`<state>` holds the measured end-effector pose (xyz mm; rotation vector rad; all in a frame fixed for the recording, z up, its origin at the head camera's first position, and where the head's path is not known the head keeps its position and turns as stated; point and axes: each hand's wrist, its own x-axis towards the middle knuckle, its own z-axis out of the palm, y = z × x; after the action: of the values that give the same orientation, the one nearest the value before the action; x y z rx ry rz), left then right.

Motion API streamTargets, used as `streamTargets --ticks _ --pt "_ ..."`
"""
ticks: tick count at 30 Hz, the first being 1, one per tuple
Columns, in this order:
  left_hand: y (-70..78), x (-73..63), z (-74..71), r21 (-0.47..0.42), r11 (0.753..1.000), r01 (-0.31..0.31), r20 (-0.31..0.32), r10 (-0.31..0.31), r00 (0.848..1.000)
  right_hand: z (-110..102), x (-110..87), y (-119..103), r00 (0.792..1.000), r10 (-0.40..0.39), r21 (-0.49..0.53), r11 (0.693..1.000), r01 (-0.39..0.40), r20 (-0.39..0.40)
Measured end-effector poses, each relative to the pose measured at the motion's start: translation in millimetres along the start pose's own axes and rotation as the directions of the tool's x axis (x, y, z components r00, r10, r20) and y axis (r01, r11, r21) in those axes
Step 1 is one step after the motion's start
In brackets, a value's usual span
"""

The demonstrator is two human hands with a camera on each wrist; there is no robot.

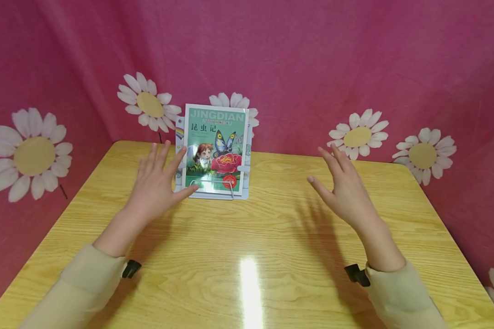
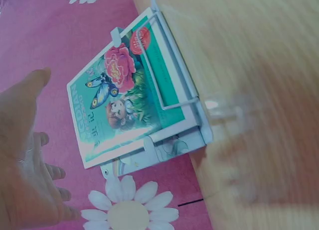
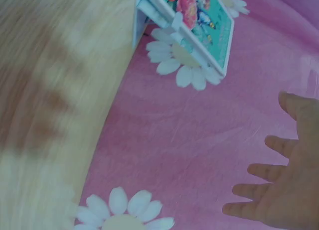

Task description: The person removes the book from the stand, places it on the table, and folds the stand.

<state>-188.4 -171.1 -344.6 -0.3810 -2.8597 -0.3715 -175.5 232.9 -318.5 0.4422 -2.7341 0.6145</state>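
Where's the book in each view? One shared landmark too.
Head: book just left of centre.
Left wrist: book above and left of centre, its top edge toward the left.
Right wrist: book right of centre, cut off by the top edge.
Landmark: red flower on the cover.

Beige sleeves (image 1: 80, 281), black wrist attachments (image 1: 357, 275)

The book (image 1: 215, 150) hides much of the stand (image 2: 174, 149); the right-wrist view crops both.
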Motion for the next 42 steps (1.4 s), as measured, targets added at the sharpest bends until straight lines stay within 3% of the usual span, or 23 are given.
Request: streamTargets --ticks 15,29,42 --pt "12.8 30.0 2.6 -0.131 0.991 0.025 -0.043 -0.031 0.999 10 35.3 -34 0.995 0.020 0.106 0.994 -0.009 -0.099" --pt "12.6 55.1 18.5 -0.314 0.944 0.096 -0.083 -0.128 0.988 42 64.6 -54 0.987 0.017 0.252 0.967 0.025 -0.160" --pt "3.9 65.5 36.3 -0.420 0.890 0.176 -0.078 -0.228 0.970 78 86.0 -66 0.991 0.110 0.429 0.901 -0.067 -0.076"
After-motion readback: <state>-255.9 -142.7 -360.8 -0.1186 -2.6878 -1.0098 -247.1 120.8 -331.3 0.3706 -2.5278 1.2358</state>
